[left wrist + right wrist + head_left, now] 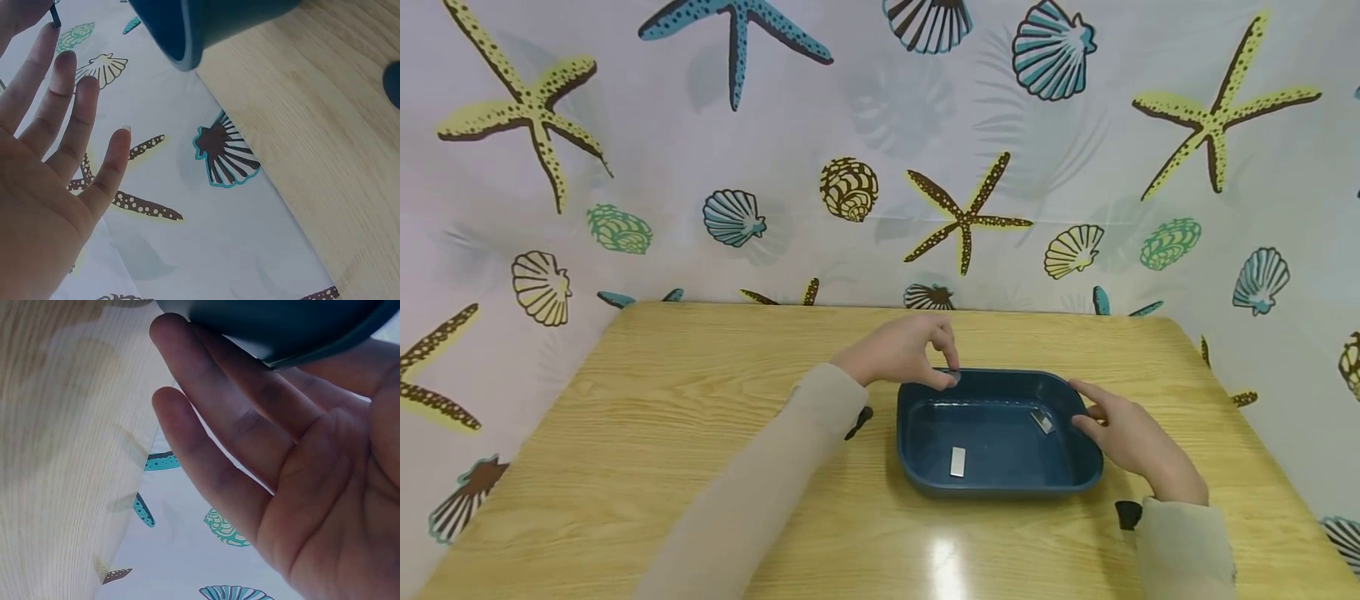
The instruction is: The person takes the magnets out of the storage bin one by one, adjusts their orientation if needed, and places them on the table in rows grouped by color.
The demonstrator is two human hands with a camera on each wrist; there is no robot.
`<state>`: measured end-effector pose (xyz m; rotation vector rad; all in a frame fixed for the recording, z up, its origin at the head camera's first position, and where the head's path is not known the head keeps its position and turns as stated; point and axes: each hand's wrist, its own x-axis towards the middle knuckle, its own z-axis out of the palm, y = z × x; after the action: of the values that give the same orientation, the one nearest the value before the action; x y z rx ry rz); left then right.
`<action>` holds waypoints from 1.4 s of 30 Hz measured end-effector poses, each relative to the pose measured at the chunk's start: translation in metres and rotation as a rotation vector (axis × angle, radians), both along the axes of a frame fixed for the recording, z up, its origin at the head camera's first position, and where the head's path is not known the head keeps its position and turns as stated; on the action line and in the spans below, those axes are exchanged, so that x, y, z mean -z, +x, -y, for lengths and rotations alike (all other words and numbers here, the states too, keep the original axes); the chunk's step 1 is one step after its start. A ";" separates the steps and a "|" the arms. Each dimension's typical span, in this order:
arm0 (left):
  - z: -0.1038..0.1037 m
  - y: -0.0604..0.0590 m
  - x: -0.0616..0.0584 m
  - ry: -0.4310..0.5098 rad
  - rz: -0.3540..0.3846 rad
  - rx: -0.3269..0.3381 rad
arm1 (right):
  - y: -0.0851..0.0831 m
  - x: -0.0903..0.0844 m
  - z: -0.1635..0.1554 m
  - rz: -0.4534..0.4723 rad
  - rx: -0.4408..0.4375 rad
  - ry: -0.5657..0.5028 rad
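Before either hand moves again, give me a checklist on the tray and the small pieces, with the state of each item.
1. Tray flat on the table: ok.
2. Right hand against the tray's right rim, fingers straight: ok.
3. Left hand over the tray's far rim, fingertips pinching a small piece: ok, though what the piece is cannot be told.
4. Flat silver piece on the tray floor: ok.
5. Second silver piece near the right wall, tilted: ok.
6. Piece clear of the rim: cannot tell.
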<state>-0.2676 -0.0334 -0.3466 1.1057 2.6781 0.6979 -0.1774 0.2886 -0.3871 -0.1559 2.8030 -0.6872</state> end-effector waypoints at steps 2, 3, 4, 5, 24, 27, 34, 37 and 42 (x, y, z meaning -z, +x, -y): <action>0.004 0.000 0.001 0.003 0.003 -0.010 | 0.001 0.000 0.001 0.005 0.000 -0.002; 0.006 0.000 0.001 0.006 0.003 -0.013 | 0.001 0.000 0.001 0.009 0.001 -0.003; 0.008 0.000 0.002 0.009 0.004 -0.018 | 0.001 0.000 0.001 0.014 0.004 -0.005; 0.011 -0.001 0.002 0.015 0.004 -0.021 | 0.002 -0.001 0.001 0.019 0.007 -0.006; 0.073 0.002 0.009 0.041 -0.043 -0.113 | 0.003 -0.001 0.001 0.014 0.000 0.002; 0.082 0.002 0.011 0.045 -0.029 -0.137 | 0.003 0.000 0.002 0.015 -0.002 -0.004; 0.098 0.002 0.017 0.048 -0.008 -0.174 | 0.004 0.000 0.000 0.004 -0.004 -0.007; 0.106 0.002 0.020 0.044 0.002 -0.197 | 0.004 -0.001 0.001 0.002 -0.005 -0.007; 0.124 0.005 0.026 0.022 0.026 -0.250 | 0.004 -0.001 0.002 0.008 -0.001 -0.009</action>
<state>-0.2624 -0.1572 -0.3731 0.7663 2.8216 0.7769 -0.1731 0.2863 -0.3862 -0.1561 2.7920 -0.6994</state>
